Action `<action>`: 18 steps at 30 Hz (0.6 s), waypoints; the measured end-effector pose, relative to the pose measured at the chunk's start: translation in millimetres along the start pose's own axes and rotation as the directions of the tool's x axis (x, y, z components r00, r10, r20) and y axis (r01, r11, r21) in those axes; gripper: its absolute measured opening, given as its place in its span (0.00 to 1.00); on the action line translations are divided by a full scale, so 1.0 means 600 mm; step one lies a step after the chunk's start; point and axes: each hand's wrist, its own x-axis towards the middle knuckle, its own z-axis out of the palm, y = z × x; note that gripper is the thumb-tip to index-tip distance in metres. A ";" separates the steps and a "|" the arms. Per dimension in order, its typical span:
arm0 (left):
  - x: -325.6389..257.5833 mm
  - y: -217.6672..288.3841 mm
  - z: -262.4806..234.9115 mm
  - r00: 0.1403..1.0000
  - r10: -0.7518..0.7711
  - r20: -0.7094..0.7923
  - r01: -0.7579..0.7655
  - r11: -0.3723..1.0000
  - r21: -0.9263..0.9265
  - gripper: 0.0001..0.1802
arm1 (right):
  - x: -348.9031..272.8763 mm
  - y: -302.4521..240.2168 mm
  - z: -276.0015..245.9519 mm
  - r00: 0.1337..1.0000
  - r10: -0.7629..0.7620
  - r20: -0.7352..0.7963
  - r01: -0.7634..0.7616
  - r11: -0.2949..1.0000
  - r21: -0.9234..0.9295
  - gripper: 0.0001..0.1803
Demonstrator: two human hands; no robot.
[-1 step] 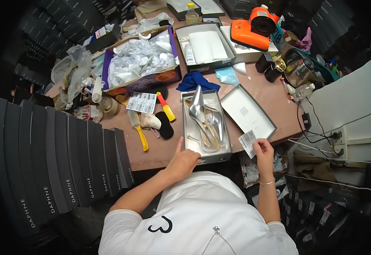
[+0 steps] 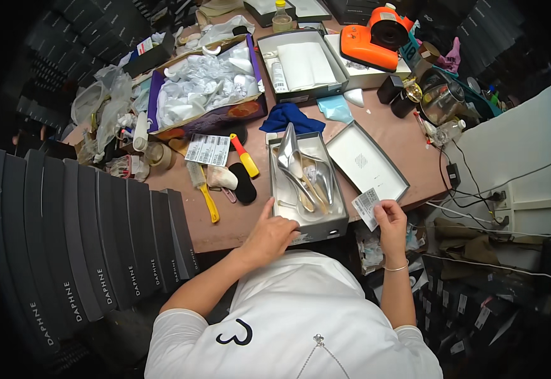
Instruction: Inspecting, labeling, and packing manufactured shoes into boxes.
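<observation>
In front of me on the table is an open grey shoebox [image 2: 326,231], with a pair of silver high-heeled shoes [image 2: 292,159] lying in it, partly under clear wrapping. My left hand [image 2: 269,237] grips its near left corner, the index finger stretched along the side wall and the other fingers bent over the front edge. My right hand [image 2: 392,226] pinches a white printed label [image 2: 366,207] between thumb and fingers, just off the near end of the box lid [image 2: 365,158]. That lid lies inside up to the right of the shoebox.
Left of the shoebox lie a label sheet [image 2: 207,150], a red-and-yellow handled tool [image 2: 244,155] and a yellow-handled brush [image 2: 207,197]. Behind are a blue cloth [image 2: 292,118], a carton of wrapping [image 2: 209,79] and an orange tape dispenser [image 2: 369,48]. Stacked dark shoeboxes [image 2: 92,234] stand left.
The near end of the shoebox has shifted slightly, and more of its front wall shows. My right hand and the label have moved a little left and up.
</observation>
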 end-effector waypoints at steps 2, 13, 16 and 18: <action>0.019 0.001 -0.060 0.997 0.063 -0.053 -0.071 0.982 -0.173 0.08 | -0.014 -0.051 0.045 0.997 -0.079 0.024 0.077 0.995 0.063 0.08; 0.078 -0.032 -0.149 0.969 -0.185 -0.161 0.078 0.855 -0.514 0.15 | 0.048 -0.155 0.201 0.849 -0.204 0.488 0.409 0.838 -0.361 0.09; 0.076 -0.054 -0.149 0.862 -0.286 -0.417 0.031 0.853 -0.521 0.17 | 0.102 -0.160 0.225 0.817 -0.168 0.552 0.391 0.864 -0.316 0.09; 0.062 -0.081 -0.133 0.836 -0.232 -0.497 -0.031 0.885 -0.465 0.19 | 0.136 -0.167 0.246 0.800 -0.131 0.585 0.383 0.862 -0.331 0.10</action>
